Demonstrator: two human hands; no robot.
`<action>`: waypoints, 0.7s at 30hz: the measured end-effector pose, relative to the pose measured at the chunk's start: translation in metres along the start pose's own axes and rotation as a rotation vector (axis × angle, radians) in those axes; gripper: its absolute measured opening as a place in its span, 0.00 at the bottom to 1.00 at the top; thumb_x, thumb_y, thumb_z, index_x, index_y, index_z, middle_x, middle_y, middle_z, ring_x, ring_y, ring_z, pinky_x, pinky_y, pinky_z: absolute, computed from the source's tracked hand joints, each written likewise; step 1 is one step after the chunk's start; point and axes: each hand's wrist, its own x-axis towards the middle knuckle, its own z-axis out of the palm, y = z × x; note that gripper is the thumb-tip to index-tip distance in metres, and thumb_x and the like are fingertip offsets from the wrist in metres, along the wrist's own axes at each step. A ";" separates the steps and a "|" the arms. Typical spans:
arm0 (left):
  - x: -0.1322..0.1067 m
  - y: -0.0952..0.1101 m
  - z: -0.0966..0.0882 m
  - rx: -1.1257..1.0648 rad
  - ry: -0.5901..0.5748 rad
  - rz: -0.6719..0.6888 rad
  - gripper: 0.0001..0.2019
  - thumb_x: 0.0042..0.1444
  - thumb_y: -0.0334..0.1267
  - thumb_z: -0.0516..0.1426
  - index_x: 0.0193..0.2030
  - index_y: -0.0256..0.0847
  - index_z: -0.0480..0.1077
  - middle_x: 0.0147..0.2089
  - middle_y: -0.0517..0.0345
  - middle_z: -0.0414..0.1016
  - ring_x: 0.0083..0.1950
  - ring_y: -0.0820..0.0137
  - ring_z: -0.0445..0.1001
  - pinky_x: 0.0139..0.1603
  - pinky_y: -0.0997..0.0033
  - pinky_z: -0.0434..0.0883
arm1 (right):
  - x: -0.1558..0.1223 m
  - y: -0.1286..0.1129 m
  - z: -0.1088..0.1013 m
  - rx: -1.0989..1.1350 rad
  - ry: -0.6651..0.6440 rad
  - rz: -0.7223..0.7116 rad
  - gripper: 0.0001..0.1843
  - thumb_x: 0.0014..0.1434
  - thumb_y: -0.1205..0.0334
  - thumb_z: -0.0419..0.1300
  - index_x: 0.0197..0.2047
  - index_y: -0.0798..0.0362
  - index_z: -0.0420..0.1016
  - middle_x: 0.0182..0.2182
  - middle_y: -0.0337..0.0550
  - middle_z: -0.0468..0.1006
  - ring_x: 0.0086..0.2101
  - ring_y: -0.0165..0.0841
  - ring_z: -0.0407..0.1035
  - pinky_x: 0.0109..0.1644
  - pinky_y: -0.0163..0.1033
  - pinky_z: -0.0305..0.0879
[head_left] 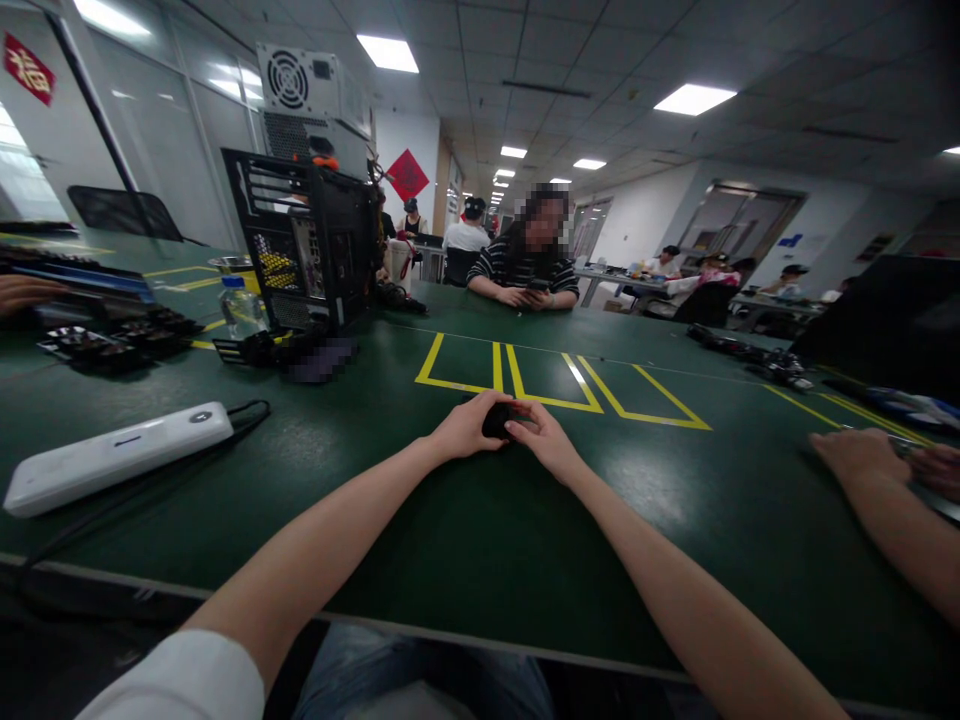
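Observation:
Both of my hands meet over the green table (465,540), just on the near side of the yellow tape outlines (555,402). Between them is a small dark, rounded object (496,421), mostly covered by fingers, so its kind cannot be made out. My left hand (466,424) curls round its left side, fingers reaching over the top. From the right, my right hand (541,436) grips it with the thumb in front and the fingers behind. Whether the object rests on the table or is lifted slightly is hard to tell.
A white elongated device (124,455) with a dark strap lies at left. Behind it stand a black computer case (315,240) with power supplies (311,85) on top and a plastic bottle (241,308). Other people's hands (862,462) work at right; a person (525,265) sits opposite.

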 end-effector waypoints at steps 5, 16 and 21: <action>0.000 0.000 -0.001 0.001 -0.012 -0.001 0.29 0.40 0.36 0.59 0.51 0.44 0.54 0.50 0.55 0.61 0.50 0.64 0.63 0.48 0.64 0.63 | -0.002 0.000 -0.002 0.007 -0.045 -0.024 0.18 0.45 0.64 0.59 0.41 0.49 0.62 0.43 0.40 0.66 0.45 0.35 0.64 0.50 0.44 0.61; 0.001 0.000 0.000 -0.007 -0.010 0.009 0.29 0.41 0.37 0.59 0.51 0.44 0.53 0.50 0.55 0.61 0.50 0.64 0.62 0.49 0.63 0.62 | -0.001 0.000 0.001 -0.011 0.001 -0.052 0.14 0.46 0.62 0.58 0.38 0.50 0.62 0.40 0.39 0.66 0.42 0.33 0.66 0.49 0.45 0.61; 0.001 0.000 0.000 -0.009 -0.009 0.009 0.29 0.41 0.36 0.59 0.51 0.44 0.54 0.50 0.56 0.61 0.50 0.65 0.63 0.48 0.64 0.63 | -0.001 -0.001 -0.001 0.006 -0.042 -0.021 0.19 0.46 0.63 0.58 0.43 0.49 0.61 0.44 0.41 0.65 0.46 0.34 0.63 0.51 0.45 0.59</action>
